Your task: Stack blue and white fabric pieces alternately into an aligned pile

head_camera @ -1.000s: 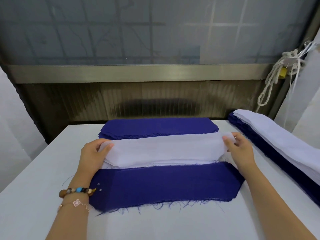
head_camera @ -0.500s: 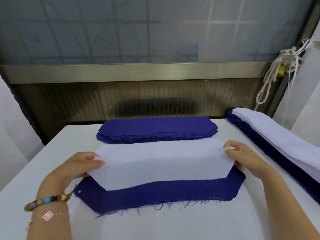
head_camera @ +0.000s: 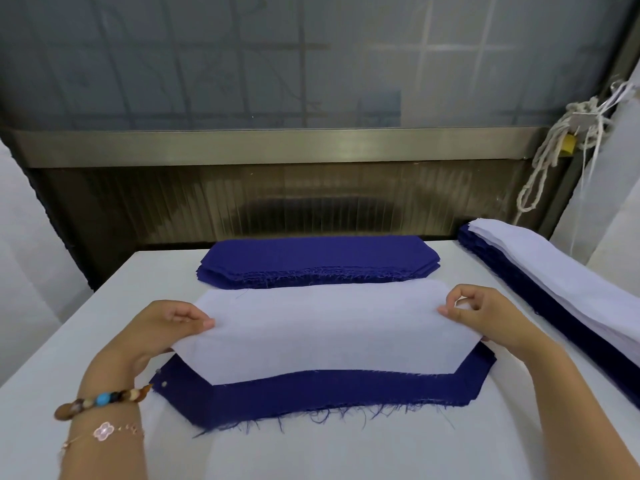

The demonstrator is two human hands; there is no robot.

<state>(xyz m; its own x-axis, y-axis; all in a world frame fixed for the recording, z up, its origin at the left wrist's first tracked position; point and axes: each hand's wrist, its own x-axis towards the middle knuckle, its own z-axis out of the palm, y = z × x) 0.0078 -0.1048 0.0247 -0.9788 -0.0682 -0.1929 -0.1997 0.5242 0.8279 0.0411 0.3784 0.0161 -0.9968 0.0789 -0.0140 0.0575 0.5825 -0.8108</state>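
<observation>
Beneath white piece, blue piece mostly hidden; frayed edge shows.

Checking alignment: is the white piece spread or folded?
Spread: white piece shows one flat layer, left hand and right hand pinching its ends.

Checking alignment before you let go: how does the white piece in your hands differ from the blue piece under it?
The white piece is pinched at its ends by the left hand and right hand; the blue piece lies on the table. The white piece sits farther back, leaving the blue piece's near strip bare. The blue piece's near edge is frayed, the white piece's cleaner. Both are long with cut corners.
</observation>
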